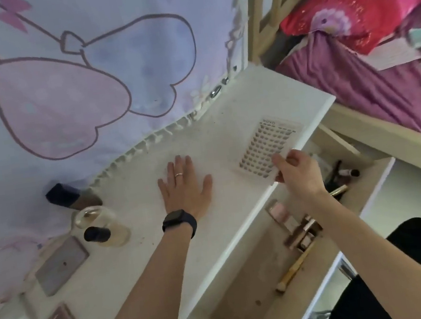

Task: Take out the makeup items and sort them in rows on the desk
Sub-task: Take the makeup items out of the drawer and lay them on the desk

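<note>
The white desk (214,137) stretched along a balloon-patterned curtain (60,99), with an open drawer (248,283) below its right edge holding brushes (292,269) and small tubes (302,233). Near the desk's far right edge was a pale rectangular grid-topped case (269,145), its long axis pointing away and slightly rightward, printed end farthest. The left hand (185,187) lay flat with fingers spread on the desk just beside it, while the right hand (297,171) pinched the case's near corner.
</note>
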`<state>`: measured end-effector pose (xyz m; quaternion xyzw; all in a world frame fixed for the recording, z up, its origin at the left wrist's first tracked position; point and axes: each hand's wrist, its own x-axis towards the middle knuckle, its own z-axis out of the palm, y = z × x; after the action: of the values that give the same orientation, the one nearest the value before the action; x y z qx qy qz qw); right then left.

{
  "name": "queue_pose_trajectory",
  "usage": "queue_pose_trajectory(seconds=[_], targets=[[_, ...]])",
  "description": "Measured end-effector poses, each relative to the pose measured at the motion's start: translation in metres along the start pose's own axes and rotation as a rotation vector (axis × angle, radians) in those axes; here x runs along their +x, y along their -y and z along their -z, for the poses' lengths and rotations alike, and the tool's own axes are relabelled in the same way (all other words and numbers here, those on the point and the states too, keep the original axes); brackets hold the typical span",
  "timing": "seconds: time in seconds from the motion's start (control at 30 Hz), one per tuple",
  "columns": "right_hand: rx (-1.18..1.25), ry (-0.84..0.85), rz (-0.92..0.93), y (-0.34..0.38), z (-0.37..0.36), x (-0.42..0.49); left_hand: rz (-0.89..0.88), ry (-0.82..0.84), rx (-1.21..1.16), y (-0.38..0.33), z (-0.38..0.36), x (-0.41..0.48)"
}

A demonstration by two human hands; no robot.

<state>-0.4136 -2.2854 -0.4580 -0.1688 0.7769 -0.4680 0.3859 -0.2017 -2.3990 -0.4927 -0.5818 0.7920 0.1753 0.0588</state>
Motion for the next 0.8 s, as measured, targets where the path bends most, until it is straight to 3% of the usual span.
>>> queue_pose_trajectory(seconds=[0.3, 0.53, 0.8], targets=[[0.011, -0.094, -0.040, 0.053, -0.033, 0.102, 0.006, -0.100, 0.042, 0.007, -0.017, 0.006], [-0.340, -0.171, 0.010, 0.081, -0.050, 0.139, 0.019, -0.130, 0.015, 0.006, -0.018, 0.006], [-0.495, -0.183, 0.061, 0.084, -0.060, 0.141, 0.029, -0.126, 0.014, 0.006, -0.018, 0.008]])
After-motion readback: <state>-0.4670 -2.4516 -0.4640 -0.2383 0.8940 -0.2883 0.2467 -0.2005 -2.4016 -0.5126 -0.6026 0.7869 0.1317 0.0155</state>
